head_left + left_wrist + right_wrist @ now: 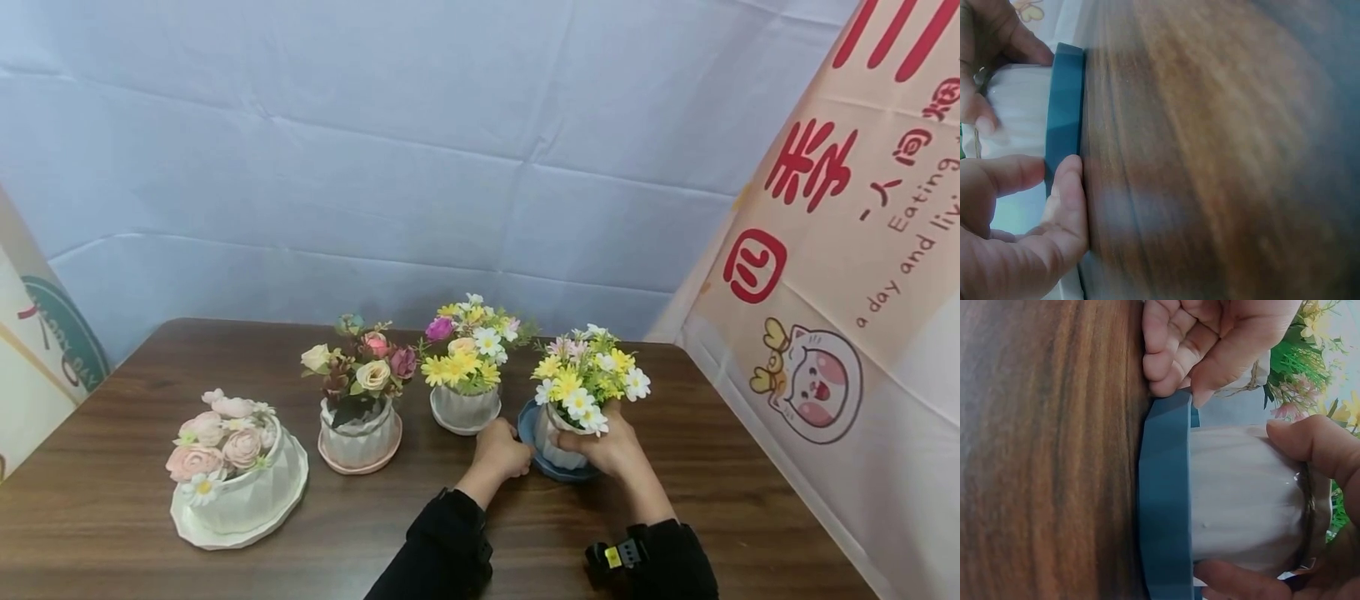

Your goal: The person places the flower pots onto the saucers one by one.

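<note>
A white ribbed flower pot with yellow and white artificial flowers stands in a blue saucer at the right of the table. My right hand grips this pot round its upper side, thumb and fingers on opposite sides. With thumb and fingers my left hand pinches the saucer's rim on its left side, as both wrist views show. In the left wrist view the blue saucer lies flat on the wood, and the right hand is on the pot beyond.
Left of the hands stand a pot of mixed yellow and purple flowers, a pot of roses on a pink saucer, and a pot of pale pink flowers on a white saucer. The brown table meets hanging cloth behind.
</note>
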A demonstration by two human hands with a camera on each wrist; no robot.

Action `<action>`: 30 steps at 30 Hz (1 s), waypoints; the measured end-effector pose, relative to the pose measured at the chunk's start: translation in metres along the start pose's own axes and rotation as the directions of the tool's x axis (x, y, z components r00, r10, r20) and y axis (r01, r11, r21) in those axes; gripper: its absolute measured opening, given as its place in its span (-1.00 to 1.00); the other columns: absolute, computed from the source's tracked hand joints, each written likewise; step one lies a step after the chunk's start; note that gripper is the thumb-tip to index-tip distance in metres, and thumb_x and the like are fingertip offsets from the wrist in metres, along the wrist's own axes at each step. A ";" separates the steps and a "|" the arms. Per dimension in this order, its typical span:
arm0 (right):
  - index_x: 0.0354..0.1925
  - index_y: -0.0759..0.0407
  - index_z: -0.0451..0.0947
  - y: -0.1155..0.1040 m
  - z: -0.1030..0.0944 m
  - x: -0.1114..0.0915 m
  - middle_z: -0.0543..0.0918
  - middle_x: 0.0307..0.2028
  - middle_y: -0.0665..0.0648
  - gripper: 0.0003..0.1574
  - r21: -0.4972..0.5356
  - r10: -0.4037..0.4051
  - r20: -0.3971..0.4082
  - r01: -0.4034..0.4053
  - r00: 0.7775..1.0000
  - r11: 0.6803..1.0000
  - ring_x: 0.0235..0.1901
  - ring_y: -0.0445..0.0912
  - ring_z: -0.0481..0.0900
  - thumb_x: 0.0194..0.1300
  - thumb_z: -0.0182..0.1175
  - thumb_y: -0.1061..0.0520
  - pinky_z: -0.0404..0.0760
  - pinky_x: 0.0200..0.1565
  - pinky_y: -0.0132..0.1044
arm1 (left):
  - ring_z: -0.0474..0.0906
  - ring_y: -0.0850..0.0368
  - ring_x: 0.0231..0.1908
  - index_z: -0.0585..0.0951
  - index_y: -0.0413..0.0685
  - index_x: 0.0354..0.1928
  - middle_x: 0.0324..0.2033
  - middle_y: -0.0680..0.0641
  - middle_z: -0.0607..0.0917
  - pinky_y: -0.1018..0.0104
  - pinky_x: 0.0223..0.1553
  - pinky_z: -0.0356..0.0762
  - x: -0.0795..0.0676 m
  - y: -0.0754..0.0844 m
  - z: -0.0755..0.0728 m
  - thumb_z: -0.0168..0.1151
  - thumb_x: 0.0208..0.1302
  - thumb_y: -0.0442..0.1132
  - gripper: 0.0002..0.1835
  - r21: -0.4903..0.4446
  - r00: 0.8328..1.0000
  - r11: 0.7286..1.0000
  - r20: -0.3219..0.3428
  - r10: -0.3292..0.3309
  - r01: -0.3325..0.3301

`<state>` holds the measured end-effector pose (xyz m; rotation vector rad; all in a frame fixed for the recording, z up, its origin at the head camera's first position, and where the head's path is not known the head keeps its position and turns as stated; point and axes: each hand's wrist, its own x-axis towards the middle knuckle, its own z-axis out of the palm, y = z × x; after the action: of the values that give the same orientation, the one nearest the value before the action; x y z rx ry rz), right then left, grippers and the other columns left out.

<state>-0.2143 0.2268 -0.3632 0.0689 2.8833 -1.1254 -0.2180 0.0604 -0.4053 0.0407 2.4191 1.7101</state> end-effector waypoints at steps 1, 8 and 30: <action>0.21 0.58 0.05 0.000 0.000 0.000 0.15 0.12 0.55 0.19 0.002 0.000 0.000 0.000 1.000 1.000 -0.01 0.38 0.34 -0.08 0.41 -0.12 0.39 -0.08 0.18 | 0.53 0.10 -0.66 0.47 -0.38 -0.23 -0.70 -0.09 0.55 0.31 -0.59 0.51 0.000 0.000 0.000 0.23 0.11 -0.45 -0.80 0.002 1.000 1.000 -0.005 0.002 -0.002; 0.24 0.57 -0.05 0.001 0.000 -0.001 0.17 0.10 0.54 0.26 -0.005 0.012 -0.010 -0.012 1.000 1.000 -0.02 0.37 0.36 -0.08 0.41 -0.14 0.41 -0.09 0.17 | 0.52 0.12 -0.68 0.47 -0.43 -0.20 -0.71 -0.10 0.57 0.32 -0.61 0.49 0.001 0.000 0.000 0.21 0.09 -0.45 -0.77 -0.010 1.000 1.000 0.008 0.008 -0.008; -0.02 0.32 0.57 -0.008 0.006 -0.052 0.63 -0.18 0.20 -0.43 -0.206 -0.021 0.045 0.030 0.999 0.978 -0.24 0.10 0.57 0.36 0.03 -0.14 0.51 -0.31 -0.02 | 0.54 -0.02 -0.26 0.50 -0.28 -0.01 -0.29 -0.12 0.61 0.09 -0.23 0.49 -0.049 -0.015 -0.105 0.22 0.22 -0.11 -0.59 0.474 0.914 0.797 0.044 0.404 -0.375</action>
<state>-0.1630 0.2155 -0.3585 -0.0005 2.9509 -0.8135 -0.1854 -0.0485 -0.3788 0.6039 2.9771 1.1943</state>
